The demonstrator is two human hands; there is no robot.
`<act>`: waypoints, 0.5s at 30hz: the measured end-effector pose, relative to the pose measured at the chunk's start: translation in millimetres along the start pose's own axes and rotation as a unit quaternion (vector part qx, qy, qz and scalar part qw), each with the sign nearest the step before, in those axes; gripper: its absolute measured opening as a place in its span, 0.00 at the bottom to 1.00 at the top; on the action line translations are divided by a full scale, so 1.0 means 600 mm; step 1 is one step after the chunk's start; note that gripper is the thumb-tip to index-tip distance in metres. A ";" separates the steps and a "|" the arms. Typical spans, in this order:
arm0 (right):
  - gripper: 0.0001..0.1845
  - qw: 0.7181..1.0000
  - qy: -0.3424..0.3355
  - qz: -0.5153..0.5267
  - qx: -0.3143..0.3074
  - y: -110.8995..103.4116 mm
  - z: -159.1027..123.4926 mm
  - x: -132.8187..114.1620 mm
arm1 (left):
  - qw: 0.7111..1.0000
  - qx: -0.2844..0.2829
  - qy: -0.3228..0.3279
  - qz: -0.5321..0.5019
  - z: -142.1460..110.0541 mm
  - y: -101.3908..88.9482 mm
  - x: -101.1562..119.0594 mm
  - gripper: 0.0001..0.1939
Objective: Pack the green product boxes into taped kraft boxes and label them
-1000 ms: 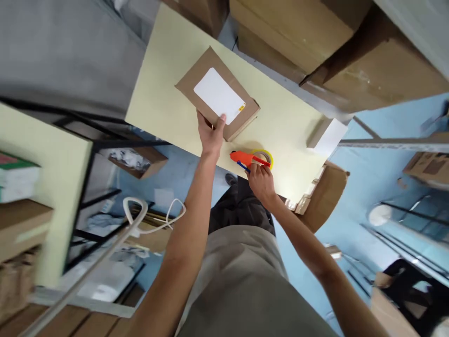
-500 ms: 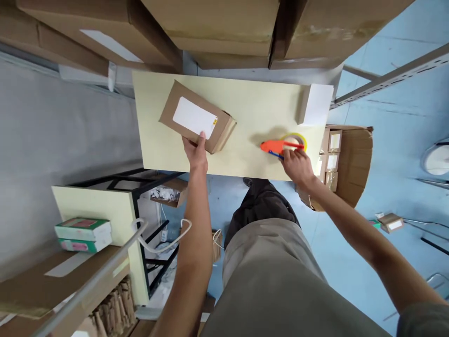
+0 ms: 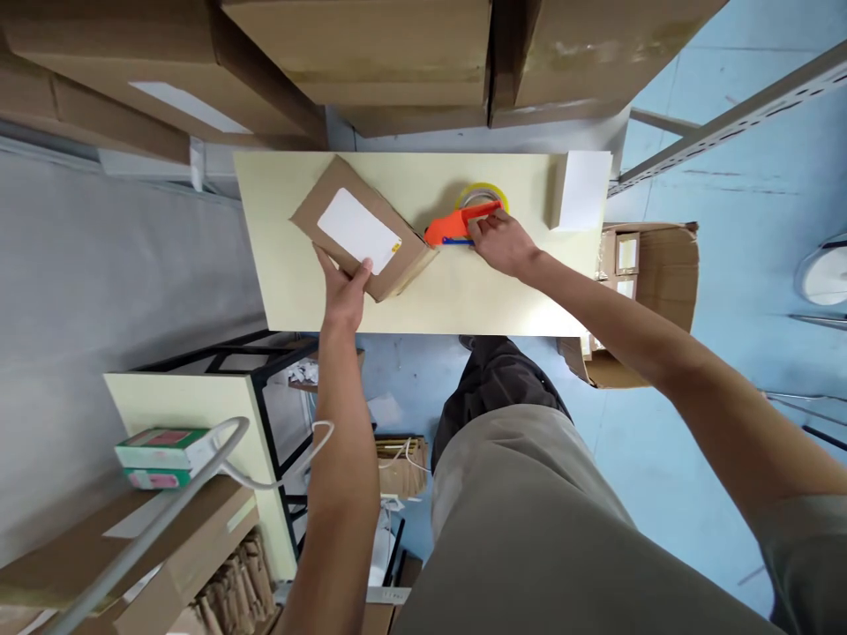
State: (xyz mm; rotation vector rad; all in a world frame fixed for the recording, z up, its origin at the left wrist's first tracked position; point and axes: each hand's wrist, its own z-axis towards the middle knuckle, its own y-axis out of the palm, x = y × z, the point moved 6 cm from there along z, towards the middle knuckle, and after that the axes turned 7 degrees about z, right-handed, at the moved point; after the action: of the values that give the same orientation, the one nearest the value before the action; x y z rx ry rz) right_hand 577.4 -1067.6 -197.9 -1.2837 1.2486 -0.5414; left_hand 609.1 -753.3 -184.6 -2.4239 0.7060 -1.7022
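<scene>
On the pale yellow table point(image 3: 529, 291) lies a small brown cardboard box point(image 3: 380, 207) with a white label point(image 3: 357, 227) facing up. My left hand point(image 3: 345, 295) grips the box's near side, thumb on top by the label and fingers along the edge. In my right hand point(image 3: 504, 244) is an orange tape dispenser point(image 3: 445, 228) carrying a yellow-edged roll of tape point(image 3: 482, 191). The dispenser's front end is at the right end of the box; whether it touches the cardboard I cannot tell.
A white box point(image 3: 582, 190) stands at the table's right end. Below it, an open carton point(image 3: 668, 291) holds several small boxes. Large cartons point(image 3: 397, 53) line the far side. Green-and-white boxes point(image 3: 162, 459) sit on a side table at left, near a grey metal bar point(image 3: 152, 520).
My right hand has carried the tape dispenser left and away from me, up to the box's right end. The box has turned slightly, its right end swinging toward me, still in my left hand.
</scene>
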 end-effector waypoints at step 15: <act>0.26 0.989 -0.043 0.039 -0.132 0.077 -0.019 -0.338 | 0.916 0.126 -0.013 0.382 0.028 0.107 0.105 0.54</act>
State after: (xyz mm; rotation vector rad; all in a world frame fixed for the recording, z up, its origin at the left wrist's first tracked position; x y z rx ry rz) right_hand 488.9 -883.0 -160.3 -1.4559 1.3229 -0.2662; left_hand 621.4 -839.7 -158.0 -1.6513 1.1467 -1.3190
